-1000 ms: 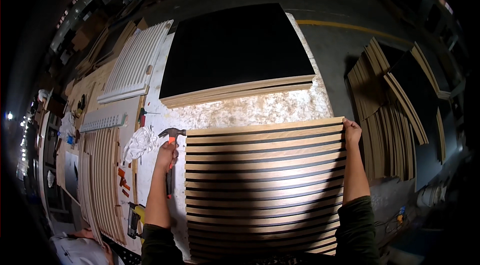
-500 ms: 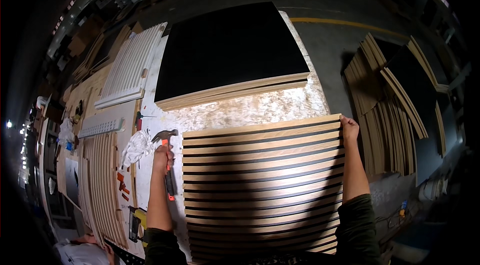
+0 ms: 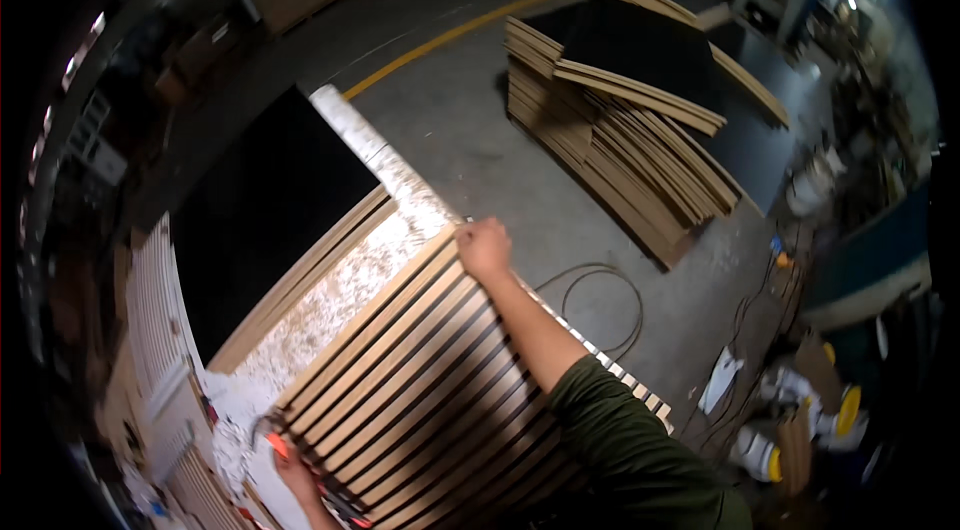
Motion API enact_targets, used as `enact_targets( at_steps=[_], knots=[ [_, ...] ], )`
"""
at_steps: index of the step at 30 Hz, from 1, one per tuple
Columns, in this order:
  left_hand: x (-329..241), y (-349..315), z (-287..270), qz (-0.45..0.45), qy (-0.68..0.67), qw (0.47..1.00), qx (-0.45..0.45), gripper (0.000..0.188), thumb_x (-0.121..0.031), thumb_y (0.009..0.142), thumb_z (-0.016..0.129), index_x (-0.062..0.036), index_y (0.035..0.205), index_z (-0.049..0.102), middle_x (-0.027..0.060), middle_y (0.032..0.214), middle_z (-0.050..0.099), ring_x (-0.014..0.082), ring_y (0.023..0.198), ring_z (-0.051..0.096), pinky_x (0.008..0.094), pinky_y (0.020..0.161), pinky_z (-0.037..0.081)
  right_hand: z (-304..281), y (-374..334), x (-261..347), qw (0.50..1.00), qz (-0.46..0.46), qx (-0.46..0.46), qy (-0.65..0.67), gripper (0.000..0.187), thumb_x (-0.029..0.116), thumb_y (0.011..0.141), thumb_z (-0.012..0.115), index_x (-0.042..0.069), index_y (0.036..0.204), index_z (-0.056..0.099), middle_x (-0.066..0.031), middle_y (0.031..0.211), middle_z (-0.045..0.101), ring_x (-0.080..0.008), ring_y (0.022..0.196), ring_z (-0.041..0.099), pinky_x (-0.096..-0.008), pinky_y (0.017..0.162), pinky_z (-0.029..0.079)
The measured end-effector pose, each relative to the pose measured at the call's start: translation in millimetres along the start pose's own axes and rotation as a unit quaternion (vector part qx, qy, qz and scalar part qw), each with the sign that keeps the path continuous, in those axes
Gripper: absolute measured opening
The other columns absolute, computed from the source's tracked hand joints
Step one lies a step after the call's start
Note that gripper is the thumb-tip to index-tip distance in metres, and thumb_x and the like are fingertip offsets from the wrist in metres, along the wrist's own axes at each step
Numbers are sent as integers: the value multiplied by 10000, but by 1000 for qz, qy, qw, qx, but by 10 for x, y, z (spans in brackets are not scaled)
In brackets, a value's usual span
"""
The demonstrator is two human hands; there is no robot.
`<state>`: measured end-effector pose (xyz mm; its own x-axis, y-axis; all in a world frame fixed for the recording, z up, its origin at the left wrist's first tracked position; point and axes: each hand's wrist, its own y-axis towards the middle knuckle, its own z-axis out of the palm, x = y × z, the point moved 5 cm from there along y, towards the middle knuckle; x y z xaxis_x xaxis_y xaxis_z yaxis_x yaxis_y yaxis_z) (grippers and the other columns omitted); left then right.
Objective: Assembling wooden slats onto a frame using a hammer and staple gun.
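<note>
A slatted wood panel (image 3: 405, 370), light strips over black gaps, lies on the white-smeared worktable (image 3: 345, 275) in front of me. My right hand (image 3: 485, 247) is closed on its far right corner, with the fingertips partly hidden. By the panel's left edge, my left hand (image 3: 293, 470) holds a claw hammer (image 3: 277, 444) with an orange and black handle. The hammer's head is blurred and sits close to the panel's far left corner. Beyond the panel lies a stack of black-faced boards (image 3: 275, 200) with pale wood edges.
White slatted pieces (image 3: 155, 290) lie at the left, near a crumpled white cloth (image 3: 230, 445). A large pile of boards (image 3: 620, 140) stands on the floor to the right. A looped cable (image 3: 635, 305) and several white buckets (image 3: 758, 455) are on the floor there too.
The view has swung to the right, so the table now appears turned and further left. Both hands keep their holds, the left on the hammer and the right at the panel's corner.
</note>
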<state>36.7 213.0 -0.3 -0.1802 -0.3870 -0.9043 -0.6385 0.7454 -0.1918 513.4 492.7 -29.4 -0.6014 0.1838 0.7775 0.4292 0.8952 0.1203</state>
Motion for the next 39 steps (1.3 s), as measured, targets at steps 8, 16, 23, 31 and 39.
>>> enact_targets(
  at_steps=[8, 16, 23, 31, 39],
  knots=[
    [-295, -1258, 1308, 148, 118, 979, 74, 90, -133, 921, 479, -62, 885, 438, -6, 568, 416, 68, 399, 378, 214, 354, 318, -267, -241, -335, 964, -36, 264, -21, 566, 386, 804, 589, 213, 1314, 416, -129, 1245, 453, -324, 1188, 396, -466, 1003, 282],
    [-86, -1175, 1249, 143, 200, 967, 65, 162, -114, 892, 489, 28, 970, 489, 103, 807, 527, 203, 751, 505, 309, 720, 407, -1259, -1114, -785, 941, -85, 326, -39, 762, 446, 789, 588, 124, 1392, 250, -136, 1369, 357, -329, 1231, 379, -474, 1004, 282],
    [-429, -1392, 1432, 216, 221, 950, 54, 180, -137, 892, 496, 8, 997, 507, 111, 792, 548, 221, 709, 528, 327, 681, 420, -1754, -1566, -765, 970, -82, 225, -49, 683, 395, 803, 570, 83, 1350, 305, -144, 1293, 441, -318, 1103, 496, -405, 932, 380],
    [-194, -1168, 1274, 201, 131, 965, 103, 74, -123, 899, 496, -51, 901, 479, 26, 610, 466, 122, 498, 444, 259, 477, 373, -1686, -1884, -740, 977, -106, 163, -90, 688, 391, 812, 554, 4, 1325, 308, -179, 1355, 365, -322, 1239, 366, -441, 1031, 278],
    [-781, -1515, 1713, 69, 61, 986, 142, 85, -172, 913, 494, -107, 858, 495, -42, 517, 390, 46, 369, 337, 198, 333, 266, -1387, -1985, -200, 893, -301, 314, -114, 789, 429, 813, 535, -36, 1372, 229, -160, 1435, 239, -284, 1363, 125, -471, 1096, 105]
  ],
)
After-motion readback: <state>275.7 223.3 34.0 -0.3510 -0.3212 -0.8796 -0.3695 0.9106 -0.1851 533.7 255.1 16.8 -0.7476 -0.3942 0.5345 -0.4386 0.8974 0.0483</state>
